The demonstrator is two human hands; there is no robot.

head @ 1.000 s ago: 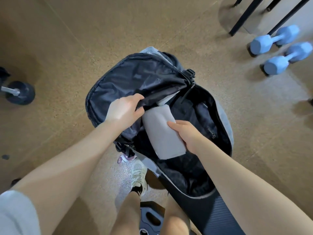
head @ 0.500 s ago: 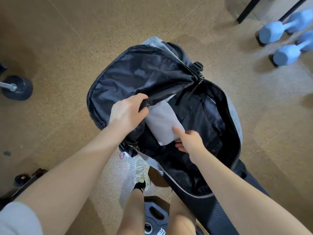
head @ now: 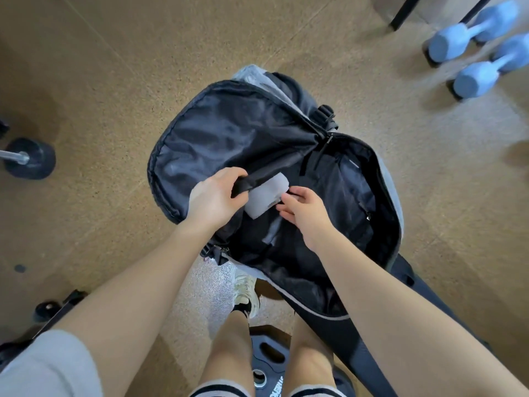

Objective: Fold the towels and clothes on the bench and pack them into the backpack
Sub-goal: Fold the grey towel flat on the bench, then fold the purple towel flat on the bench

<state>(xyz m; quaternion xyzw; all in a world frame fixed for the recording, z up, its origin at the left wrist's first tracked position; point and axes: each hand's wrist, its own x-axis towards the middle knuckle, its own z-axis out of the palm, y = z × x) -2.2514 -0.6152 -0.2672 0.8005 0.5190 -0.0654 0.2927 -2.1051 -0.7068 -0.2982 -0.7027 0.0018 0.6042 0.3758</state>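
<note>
A black and grey backpack (head: pixel 383 196) stands open in front of me, its front flap (head: pixel 229 138) folded back to the left. My left hand (head: pixel 214 197) grips the flap's inner edge and holds it open. A folded light grey towel (head: pixel 264 196) is tucked under that edge, mostly inside the bag, with only its near end showing. My right hand (head: pixel 305 209) is inside the opening, fingertips touching the towel's right side. The bag's dark interior hides what lies deeper down.
Two blue dumbbells (head: pixel 475 53) lie on the floor at the upper right beside black rack legs (head: pixel 400 15). A black barbell end (head: pixel 28 159) is at the left. A black weight plate (head: pixel 269 359) lies between my legs, and the black bench (head: pixel 357 345) runs under the bag.
The towel has slid deeper into the backpack, under the flap edge. My right hand moved up and inward with it. The left hand keeps its hold on the flap.
</note>
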